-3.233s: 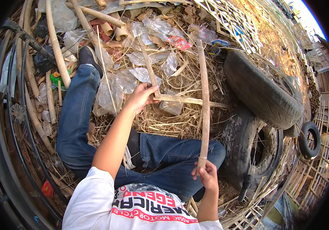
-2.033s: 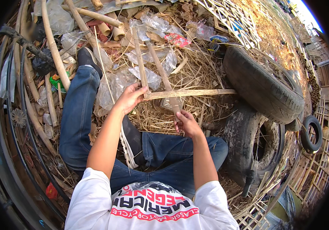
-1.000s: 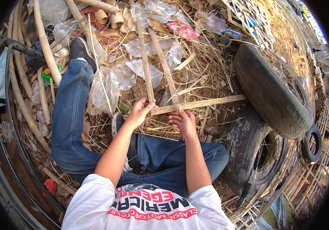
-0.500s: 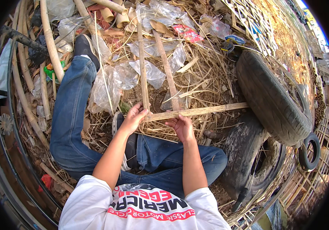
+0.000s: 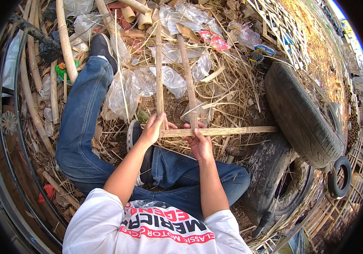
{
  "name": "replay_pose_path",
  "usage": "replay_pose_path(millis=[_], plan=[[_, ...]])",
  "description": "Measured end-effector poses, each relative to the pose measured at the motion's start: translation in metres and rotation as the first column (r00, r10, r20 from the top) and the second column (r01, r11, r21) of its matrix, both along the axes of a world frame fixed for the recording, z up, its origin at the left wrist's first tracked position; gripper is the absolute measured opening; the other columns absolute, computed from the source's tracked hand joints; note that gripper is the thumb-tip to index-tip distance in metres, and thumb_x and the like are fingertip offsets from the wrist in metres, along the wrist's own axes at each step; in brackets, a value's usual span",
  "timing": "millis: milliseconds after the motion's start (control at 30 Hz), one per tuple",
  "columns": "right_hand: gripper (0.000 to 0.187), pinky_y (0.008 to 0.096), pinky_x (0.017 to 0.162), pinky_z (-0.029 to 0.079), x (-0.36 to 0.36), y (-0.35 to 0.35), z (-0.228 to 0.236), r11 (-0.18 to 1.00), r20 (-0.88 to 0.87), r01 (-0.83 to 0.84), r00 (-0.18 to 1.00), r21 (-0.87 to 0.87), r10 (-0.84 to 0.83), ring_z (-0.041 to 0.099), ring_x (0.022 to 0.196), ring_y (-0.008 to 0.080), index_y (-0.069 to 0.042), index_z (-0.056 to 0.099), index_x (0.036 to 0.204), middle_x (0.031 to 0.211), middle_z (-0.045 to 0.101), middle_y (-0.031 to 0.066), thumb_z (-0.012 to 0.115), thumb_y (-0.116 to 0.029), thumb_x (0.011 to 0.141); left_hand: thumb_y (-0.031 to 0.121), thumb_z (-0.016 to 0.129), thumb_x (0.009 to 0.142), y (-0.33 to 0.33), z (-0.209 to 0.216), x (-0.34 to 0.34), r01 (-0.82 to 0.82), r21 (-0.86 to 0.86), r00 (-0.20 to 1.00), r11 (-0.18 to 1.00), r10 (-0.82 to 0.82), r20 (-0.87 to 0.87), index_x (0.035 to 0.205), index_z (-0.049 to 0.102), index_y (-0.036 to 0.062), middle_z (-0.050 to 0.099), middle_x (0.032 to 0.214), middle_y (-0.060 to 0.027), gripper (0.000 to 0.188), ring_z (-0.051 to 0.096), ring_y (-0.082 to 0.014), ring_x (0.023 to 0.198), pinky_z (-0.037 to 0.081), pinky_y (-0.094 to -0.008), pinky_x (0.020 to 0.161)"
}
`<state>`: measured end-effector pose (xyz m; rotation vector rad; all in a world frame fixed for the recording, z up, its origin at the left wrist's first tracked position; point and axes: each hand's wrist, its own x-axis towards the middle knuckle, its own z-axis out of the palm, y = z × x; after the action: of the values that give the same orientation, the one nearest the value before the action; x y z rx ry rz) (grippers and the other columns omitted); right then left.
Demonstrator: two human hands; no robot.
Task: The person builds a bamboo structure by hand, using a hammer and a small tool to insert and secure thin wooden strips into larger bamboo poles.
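Two long bamboo strips run away from me side by side, the left strip (image 5: 159,72) and the right strip (image 5: 187,72). A third, the cross strip (image 5: 236,131), lies over their near ends and reaches right toward the tires. My left hand (image 5: 152,129) is closed round the corner where the left strip meets the cross strip's left end. At the second crossing my right hand (image 5: 200,143) pinches the cross strip against the right strip, thumb on top and fingers behind. Both hands are above the ground between my bent legs.
A worn tire (image 5: 302,114) leans at the right over a second, dirty tire (image 5: 270,173); a small tire (image 5: 340,178) stands beyond. Clear plastic bags (image 5: 126,89) and straw litter the ground ahead. Bamboo poles (image 5: 65,42) and a black metal frame (image 5: 10,148) are at the left.
The cross strip has turned from sloping up at its right end to nearly level. My right thumb has come onto the strip at the crossing. My left hand has stayed at the corner.
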<state>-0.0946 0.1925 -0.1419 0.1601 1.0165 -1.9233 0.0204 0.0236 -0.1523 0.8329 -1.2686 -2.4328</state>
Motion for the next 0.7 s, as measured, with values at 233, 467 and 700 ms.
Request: replay_pose_path(millis=[233,467,700], plan=[[0.045,0.0364,0.082,0.060,0.004,0.005,-0.001,0.998,0.023,0.031,0.999,-0.051,-0.030,0.066,0.102,0.0282,-0.006,0.038,0.132,0.119,0.061,0.0245,0.061,-0.010,0.093,0.030,0.041,0.105,0.005,0.005,0.004,-0.024,0.057,0.999,0.998,0.026,-0.025,0.098,0.046,0.0067,0.054,0.081,-0.0042,0.025,0.072,-0.0297,0.081,0.057,-0.0312,0.063],[0.049,0.0379,0.082,0.060,0.003,0.008,0.011,0.993,-0.014,0.051,0.998,-0.102,-0.053,0.064,0.105,0.0288,-0.005,0.039,0.134,0.129,0.055,0.0228,0.062,-0.011,0.091,0.028,0.040,0.106,0.008,0.017,0.000,-0.014,-0.013,0.990,1.000,0.012,-0.141,0.103,0.046,0.0052,0.053,0.082,-0.0037,0.024,0.072,-0.0288,0.082,0.056,-0.0287,0.061],[0.053,0.0398,0.084,0.059,0.002,0.008,0.029,0.997,-0.123,-0.004,0.992,-0.079,-0.006,0.061,0.109,0.0269,-0.004,0.039,0.135,0.137,0.048,0.0196,0.064,-0.011,0.090,0.028,0.039,0.106,0.005,0.033,0.007,-0.001,-0.226,0.990,0.974,-0.031,-0.137,0.102,0.047,0.0034,0.052,0.078,-0.0036,0.027,0.071,-0.0269,0.080,0.052,-0.0299,0.063]])
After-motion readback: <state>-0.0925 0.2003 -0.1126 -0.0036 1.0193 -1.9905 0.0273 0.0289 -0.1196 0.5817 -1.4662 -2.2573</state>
